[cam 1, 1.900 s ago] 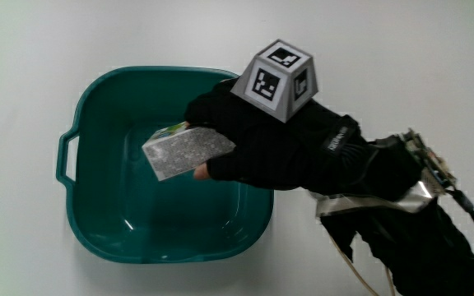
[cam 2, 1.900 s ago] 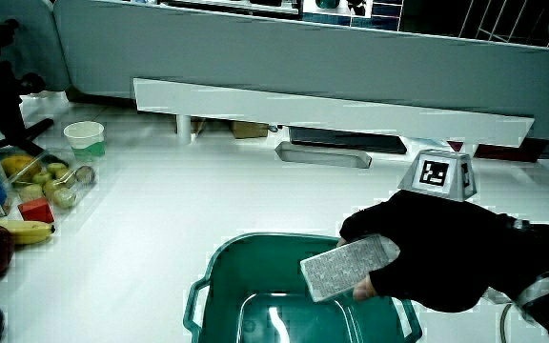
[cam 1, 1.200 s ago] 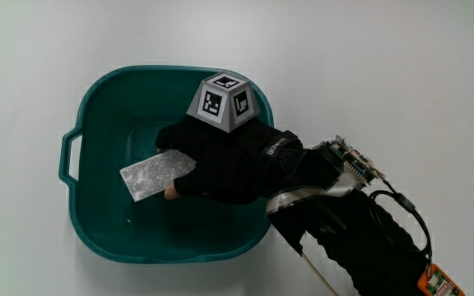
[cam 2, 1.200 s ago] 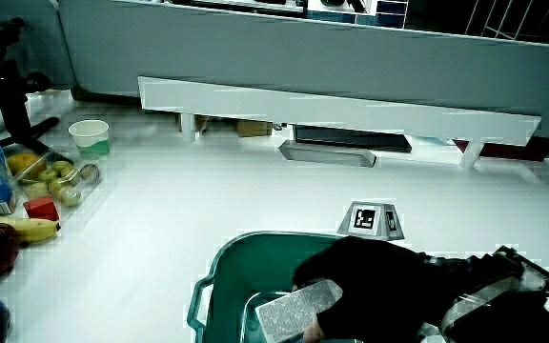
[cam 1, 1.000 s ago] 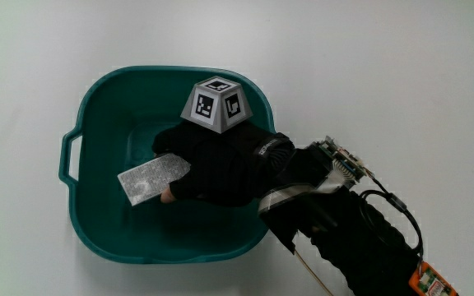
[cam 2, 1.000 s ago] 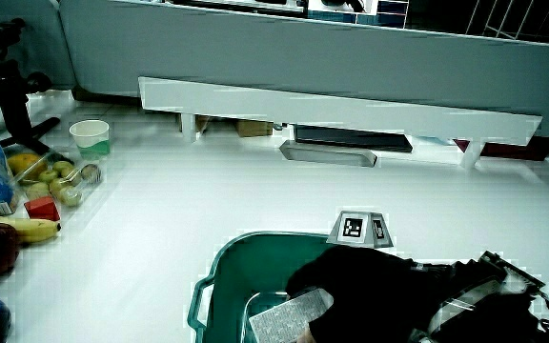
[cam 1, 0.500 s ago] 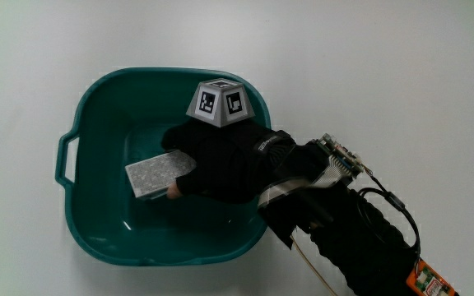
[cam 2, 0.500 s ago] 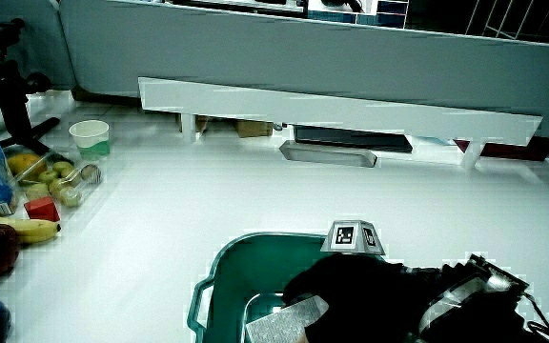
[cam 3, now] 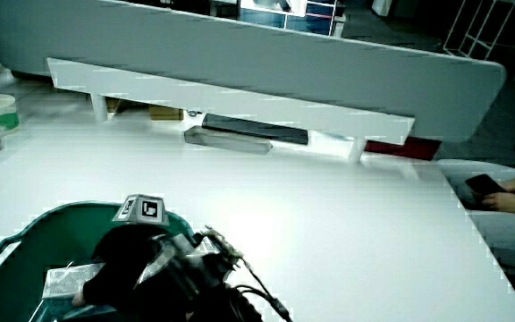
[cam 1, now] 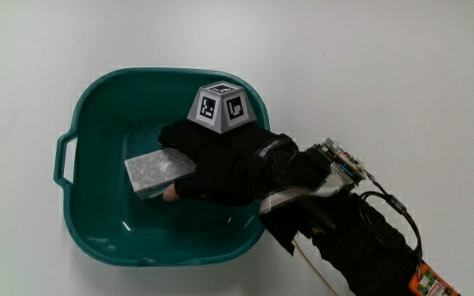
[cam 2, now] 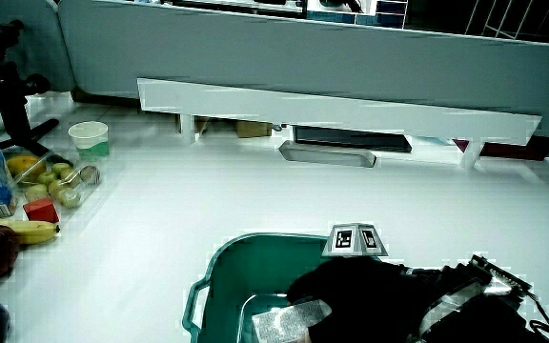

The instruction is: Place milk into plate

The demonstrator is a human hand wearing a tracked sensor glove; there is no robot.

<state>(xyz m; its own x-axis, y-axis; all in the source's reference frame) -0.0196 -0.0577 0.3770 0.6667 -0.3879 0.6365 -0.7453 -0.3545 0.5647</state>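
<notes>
- The milk carton [cam 1: 160, 172] lies low inside the teal basin [cam 1: 97, 107], apparently on or just above its floor; whether it touches I cannot tell. Its long axis runs from the handle toward the hand.
- The fingers [cam 1: 189, 141] are clamped on the carton's end away from the basin's handle [cam 1: 62, 159].
- The hand [cam 1: 225, 164] reaches in over the basin's rim; letting go should need only a spreading of the fingers.
- The basin stands on the white bench [cam 1: 385, 74].

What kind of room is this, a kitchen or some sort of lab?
Probably a lab or test bench rather than a kitchen: the hand wears a black glove with a patterned cube and wiring, the white table has a low partition, and items sit sorted beside a banana.
</notes>
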